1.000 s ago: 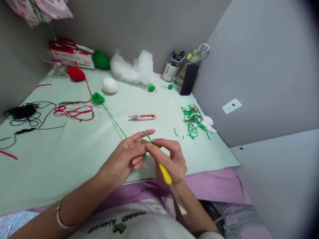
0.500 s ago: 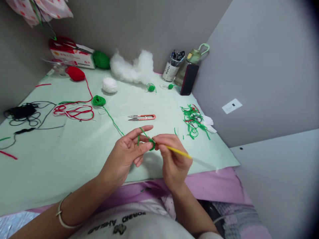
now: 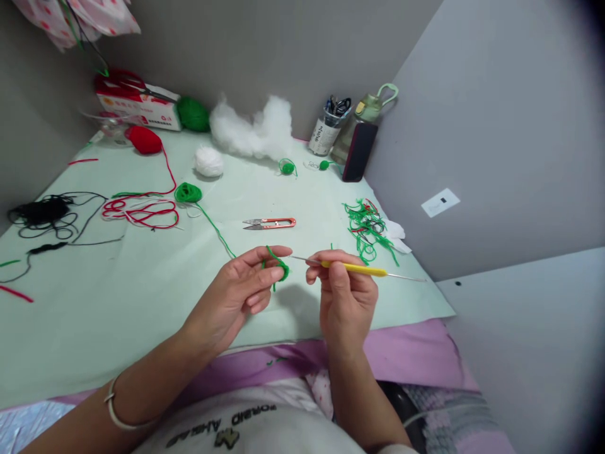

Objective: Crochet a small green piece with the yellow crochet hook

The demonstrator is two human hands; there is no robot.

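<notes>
Between thumb and fingers, my left hand pinches a small green crochet piece, and green yarn loops over its index finger. That strand runs back across the table to a small green yarn ball. My right hand grips a crochet hook by its yellow handle, with thin metal ends showing on both sides. The hook's left tip lies close to my left index fingertip, apart from the green piece as far as I can see. Orange thread snips lie on the table just beyond my hands.
Yarn scraps lie at right, below a leaning phone, a bottle and a pen cup. White stuffing, a white yarn ball and a red yarn ball stand behind. Black yarn tangles at left.
My right hand has drawn the hook away from the green piece to the right, and the hook now lies flatter. My left hand has turned slightly, still pinching the piece.
</notes>
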